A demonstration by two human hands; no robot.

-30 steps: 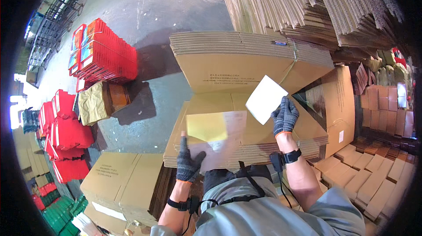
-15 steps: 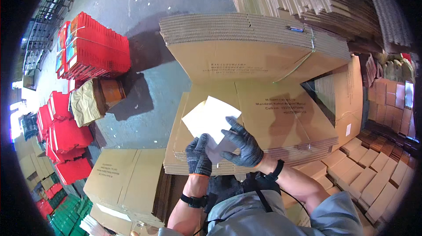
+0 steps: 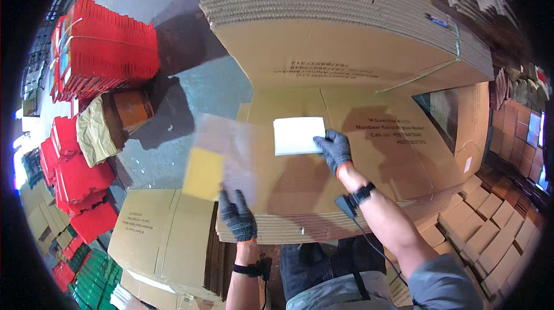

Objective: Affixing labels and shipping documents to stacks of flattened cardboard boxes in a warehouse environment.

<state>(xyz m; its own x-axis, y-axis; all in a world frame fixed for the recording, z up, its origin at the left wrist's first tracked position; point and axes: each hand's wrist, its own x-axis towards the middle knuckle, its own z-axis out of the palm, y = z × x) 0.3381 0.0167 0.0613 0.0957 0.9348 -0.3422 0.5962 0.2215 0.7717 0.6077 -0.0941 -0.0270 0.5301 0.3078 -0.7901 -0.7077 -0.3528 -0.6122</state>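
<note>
In my gloved right hand (image 3: 333, 149) is a small stack of white paper sheets (image 3: 297, 135), gripped at its lower right corner above the cardboard. My gloved left hand (image 3: 238, 217) pinches the lower edge of a pale, thin sheet (image 3: 235, 151) with a yellow patch (image 3: 204, 174); motion blurs it, and it hangs over the left edge of the cardboard. Below both hands lies a stack of flat cardboard cartons (image 3: 283, 194) with dark print. Behind it rises a second bundle of folded cartons (image 3: 346, 50), tied with a light green strap (image 3: 415, 76).
A bundle of red flat packs (image 3: 109, 47) stands at the far left, with more red stacks (image 3: 86, 177) nearer. Another carton stack (image 3: 144, 223) sits left of my left arm. Brown boxes (image 3: 490, 235) fill the lower right. A blue pen-like object (image 3: 438, 21) rests on the rear bundle.
My hands have drawn apart. The right has moved slightly up and right with the white stack; the left has moved left with the yellow-patched sheet. The view has shifted slightly.
</note>
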